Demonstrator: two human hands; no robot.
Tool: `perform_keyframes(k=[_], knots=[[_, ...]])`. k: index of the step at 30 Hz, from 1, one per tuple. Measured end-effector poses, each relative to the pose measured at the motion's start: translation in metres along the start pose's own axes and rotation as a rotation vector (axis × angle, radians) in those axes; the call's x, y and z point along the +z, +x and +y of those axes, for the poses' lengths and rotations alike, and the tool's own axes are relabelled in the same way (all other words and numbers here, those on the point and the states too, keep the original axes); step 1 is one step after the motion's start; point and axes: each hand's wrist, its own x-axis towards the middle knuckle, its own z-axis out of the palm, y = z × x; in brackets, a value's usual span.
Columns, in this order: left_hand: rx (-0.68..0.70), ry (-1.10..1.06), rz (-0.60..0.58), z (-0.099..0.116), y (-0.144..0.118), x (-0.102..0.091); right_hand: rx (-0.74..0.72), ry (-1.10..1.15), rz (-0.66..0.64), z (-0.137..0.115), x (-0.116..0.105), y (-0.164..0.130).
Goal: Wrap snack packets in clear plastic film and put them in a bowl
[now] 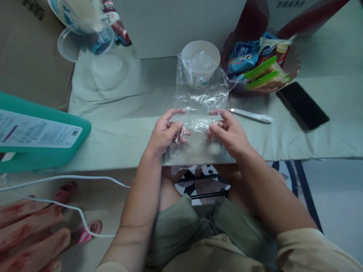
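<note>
A crinkled sheet of clear plastic film (200, 99) lies over the table edge in front of me, its lower end hanging past the edge. My left hand (170, 130) grips its left side, thumb against the curled lower fingers, with the index finger stretched forward. On the opposite side, my right hand (225, 130) holds the film in much the same way. Just beyond the hands stands a white paper bowl (200, 77) with a blue pattern, some film bunched around its base. To the right of my right hand rests a white utility knife (251, 115).
A bowl of wrapped snacks (295, 68) and a black phone (303, 105) are at the right. A large green bottle (76, 128) is at the left. Further back are a clear plastic lid (68, 45) and a cardboard box (34, 60). White cords (85, 176) run below the table edge.
</note>
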Motion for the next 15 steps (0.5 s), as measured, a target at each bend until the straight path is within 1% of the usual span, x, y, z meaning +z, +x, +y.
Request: perform_keyframes(k=[1,3,6,9,11,13,15], knots=[[0.006,-0.016,-0.009,-0.001,0.000,0.000,-0.010,-0.007,-0.019,0.001,0.000,0.000],[0.017,-0.034,-0.036,-0.001,0.000,-0.001,-0.044,-0.040,-0.005,0.005,0.000,0.000],[0.030,-0.072,-0.039,0.000,-0.001,-0.003,-0.168,-0.075,0.085,0.010,0.001,0.001],[0.072,-0.124,-0.054,-0.001,-0.004,-0.005,-0.276,-0.102,0.145,0.014,0.002,0.003],[0.139,-0.132,-0.085,-0.004,-0.004,-0.008,-0.256,-0.090,0.194,0.017,0.000,0.005],[0.233,-0.083,-0.094,-0.008,-0.002,-0.011,-0.204,-0.055,0.253,0.021,-0.004,0.008],[0.340,0.038,-0.049,-0.011,0.000,-0.014,-0.218,-0.053,0.320,0.025,-0.012,0.012]])
